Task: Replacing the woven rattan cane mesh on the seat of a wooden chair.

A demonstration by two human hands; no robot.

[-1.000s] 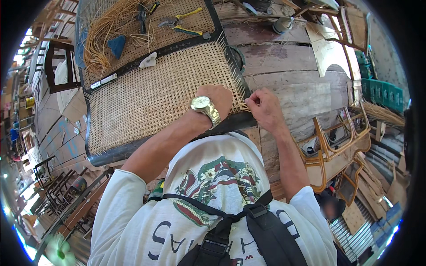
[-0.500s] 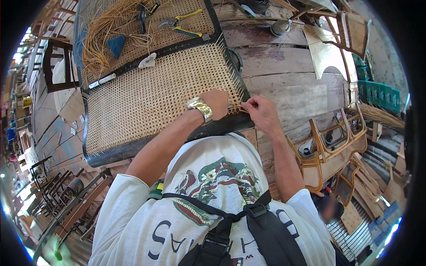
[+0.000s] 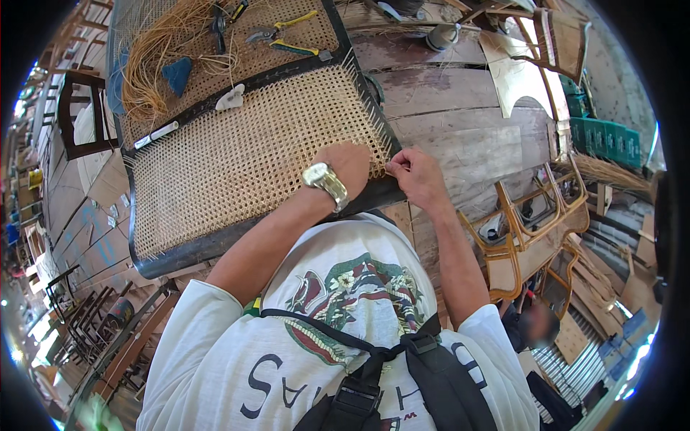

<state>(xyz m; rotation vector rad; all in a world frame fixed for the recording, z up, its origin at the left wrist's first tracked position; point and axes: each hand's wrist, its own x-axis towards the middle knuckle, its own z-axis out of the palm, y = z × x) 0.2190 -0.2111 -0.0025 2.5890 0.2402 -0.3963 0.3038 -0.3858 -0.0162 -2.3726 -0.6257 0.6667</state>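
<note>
A woven cane panel (image 3: 244, 154) is set in a dark frame (image 3: 169, 267), with loose strand ends sticking out along its right side. My left hand (image 3: 346, 167), a metal wristwatch (image 3: 323, 181) at its wrist, rests over the weave near the lower right corner. Its fingers curl down and are mostly hidden; what they hold I cannot make out. Just right of it, at the frame's corner, my right hand (image 3: 420, 176) pinches thumb and forefinger together at a thin cane strand (image 3: 386, 170).
Beyond a dark crossbar lie a bundle of loose cane strands (image 3: 147, 79), yellow-handled pruning shears (image 3: 284, 39), a blue cloth piece (image 3: 176, 75), a white crumpled lump (image 3: 230, 98) and a white marker (image 3: 156, 135). Wooden chair frames (image 3: 528, 223) stand at the right. A person (image 3: 532, 323) is behind at lower right.
The view has shifted slightly, so the panel appears a little further left. My right hand's fingertips have moved slightly up and left along the frame corner; my left hand stays on the weave.
</note>
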